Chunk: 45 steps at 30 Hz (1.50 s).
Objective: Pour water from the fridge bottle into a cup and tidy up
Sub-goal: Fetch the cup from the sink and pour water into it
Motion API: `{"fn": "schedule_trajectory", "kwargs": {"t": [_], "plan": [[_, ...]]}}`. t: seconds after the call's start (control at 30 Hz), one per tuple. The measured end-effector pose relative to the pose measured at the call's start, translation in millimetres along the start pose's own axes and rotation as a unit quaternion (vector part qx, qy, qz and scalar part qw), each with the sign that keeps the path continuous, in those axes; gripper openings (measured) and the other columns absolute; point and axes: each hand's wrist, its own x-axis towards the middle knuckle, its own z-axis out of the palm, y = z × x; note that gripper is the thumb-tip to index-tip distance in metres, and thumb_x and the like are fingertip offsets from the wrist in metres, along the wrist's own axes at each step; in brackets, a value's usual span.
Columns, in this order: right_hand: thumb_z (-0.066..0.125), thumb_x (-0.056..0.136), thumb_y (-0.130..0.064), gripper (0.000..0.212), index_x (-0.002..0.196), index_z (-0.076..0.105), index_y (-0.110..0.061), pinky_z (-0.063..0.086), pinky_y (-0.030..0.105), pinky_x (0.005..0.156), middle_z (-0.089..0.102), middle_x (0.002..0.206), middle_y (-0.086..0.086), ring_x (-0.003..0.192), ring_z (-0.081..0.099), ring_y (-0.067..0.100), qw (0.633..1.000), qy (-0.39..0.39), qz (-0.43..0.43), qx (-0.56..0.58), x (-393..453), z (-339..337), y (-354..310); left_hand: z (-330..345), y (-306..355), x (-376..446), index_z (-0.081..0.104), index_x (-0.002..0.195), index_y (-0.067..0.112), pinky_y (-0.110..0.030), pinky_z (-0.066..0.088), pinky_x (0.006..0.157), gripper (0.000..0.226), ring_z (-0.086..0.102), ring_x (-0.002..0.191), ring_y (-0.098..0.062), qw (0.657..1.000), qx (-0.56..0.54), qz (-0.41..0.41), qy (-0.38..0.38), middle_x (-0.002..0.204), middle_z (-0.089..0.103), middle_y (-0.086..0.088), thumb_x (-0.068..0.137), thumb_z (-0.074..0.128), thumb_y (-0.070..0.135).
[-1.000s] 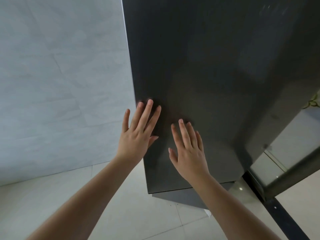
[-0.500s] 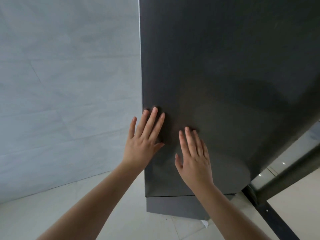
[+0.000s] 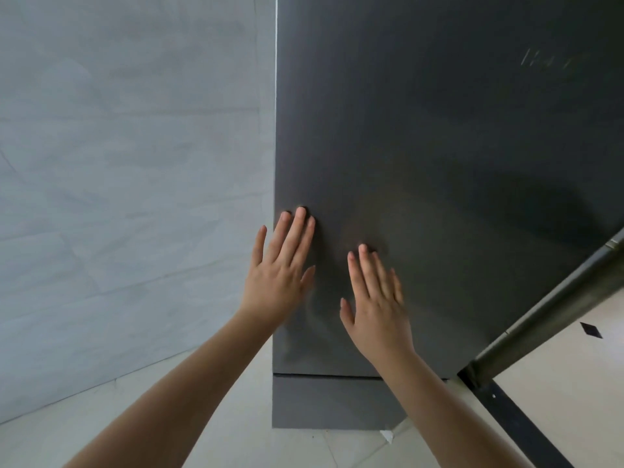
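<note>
A tall dark grey fridge door fills the middle and right of the view, its face flush above the fridge's lower panel. My left hand lies flat on the door close to its left edge, fingers straight and spread. My right hand presses flat on the door just to the right and a little lower, fingers straight too. Neither hand holds anything. No bottle or cup is in view.
A pale grey tiled wall stands to the left of the fridge. Light floor tiles lie below. A dark door frame and floor track run diagonally at the right.
The fridge door has swung away from me and now sits flush against the fridge body; the gap at its right side has gone. Both flat hands followed it.
</note>
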Motion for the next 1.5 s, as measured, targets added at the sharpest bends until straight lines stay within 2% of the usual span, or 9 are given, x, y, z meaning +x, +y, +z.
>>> {"fn": "schedule_trajectory", "kwargs": {"t": [0.37,0.57,0.7,0.8,0.87,1.0,1.13,1.3,1.5], "plan": [[0.054,0.092,-0.04,0.076,0.155,0.018,-0.016,0.024,0.046,0.118,0.003,0.164,0.007,0.15,0.014,0.025,0.998,-0.044,-0.032,0.04,-3.5,-18.4,5.9,-25.9,15.4,-3.3,0.007,0.159,0.013,-0.05,0.018,0.122,0.088,-0.001,0.153,-0.027,0.996,0.031,-0.039,-0.079,0.167,-0.003,-0.008,0.092,0.058,0.038],[0.057,0.09,-0.034,0.06,0.145,0.044,-0.015,0.032,0.046,0.112,0.02,0.161,0.008,0.147,0.024,0.027,0.997,-0.032,-0.033,0.061,-27.7,-34.7,30.3,-42.3,40.7,-20.1,-0.005,0.159,0.016,-0.049,0.002,0.123,0.083,-0.013,0.152,-0.025,0.982,0.043,-0.08,-0.168,0.165,-0.019,-0.003,0.098,0.042,0.048],[0.041,0.097,-0.046,0.054,0.14,0.051,-0.015,0.021,0.047,0.117,0.034,0.156,0.009,0.145,0.027,0.029,0.995,-0.089,-0.04,0.028,-44.9,-45.5,48.5,-51.3,54.0,-41.2,-0.003,0.159,0.019,-0.048,-0.002,0.123,0.078,-0.019,0.151,-0.024,0.957,0.025,-0.117,-0.263,0.164,-0.022,-0.002,0.1,0.034,0.053],[0.025,0.094,-0.052,0.063,0.134,0.058,-0.015,0.028,0.048,0.114,0.047,0.147,0.01,0.139,0.039,0.031,0.994,-0.088,-0.041,0.041,-58.8,-49.0,51.6,-63.4,65.3,-56.6,-0.004,0.158,0.02,-0.045,0.0,0.124,0.076,-0.016,0.152,-0.022,0.95,0.009,-0.126,-0.286,0.165,-0.018,-0.001,0.101,0.032,0.054],[0.029,0.092,-0.053,0.063,0.131,0.06,-0.014,0.031,0.049,0.112,0.051,0.144,0.011,0.136,0.043,0.031,0.992,-0.096,-0.052,0.055,-67.4,-46.6,53.0,-73.6,75.3,-68.7,-0.005,0.158,0.022,-0.041,0.008,0.123,0.079,-0.01,0.153,-0.022,0.945,-0.014,-0.128,-0.3,0.166,-0.012,-0.001,0.1,0.035,0.055],[0.04,0.098,-0.049,0.057,0.141,0.049,-0.014,0.025,0.049,0.116,0.038,0.153,0.013,0.142,0.034,0.032,0.985,-0.125,-0.083,0.083,-81.6,-48.4,47.8,-93.1,88.1,-98.8,-0.008,0.158,0.025,-0.04,0.019,0.119,0.083,0.003,0.153,-0.021,0.931,-0.042,-0.157,-0.327,0.167,0.003,0.0,0.096,0.032,0.063],[0.022,0.101,-0.051,0.061,0.154,0.022,-0.021,0.009,0.044,0.122,0.01,0.163,0.008,0.15,0.008,0.026,0.971,-0.172,-0.135,0.097,-89.0,-60.3,33.9,-115.8,87.2,-122.6,0.005,0.159,0.022,-0.039,0.008,0.123,0.094,-0.001,0.154,-0.019,0.939,0.0,-0.164,-0.302,0.167,0.006,0.001,0.08,-0.002,0.073],[0.021,0.102,-0.051,0.059,0.154,0.019,-0.023,0.011,0.043,0.122,0.008,0.164,0.007,0.15,0.008,0.026,0.963,-0.169,-0.179,0.112,-92.4,-75.8,-1.4,-151.6,73.9,-150.8,0.007,0.159,0.025,-0.038,-0.002,0.123,0.097,-0.012,0.152,-0.016,0.926,0.034,-0.222,-0.303,0.167,-0.003,0.005,0.076,-0.013,0.071],[0.018,0.101,-0.052,0.06,0.155,0.009,-0.027,0.01,0.042,0.12,0.001,0.164,0.001,0.15,0.007,0.023,0.942,-0.172,-0.24,0.163,-103.0,-96.8,-66.1,-210.1,48.2,-192.7,0.008,0.158,0.034,-0.036,-0.002,0.123,0.092,-0.011,0.152,-0.011,0.912,0.025,-0.306,-0.271,0.166,0.0,0.009,0.078,-0.007,0.077]]}}
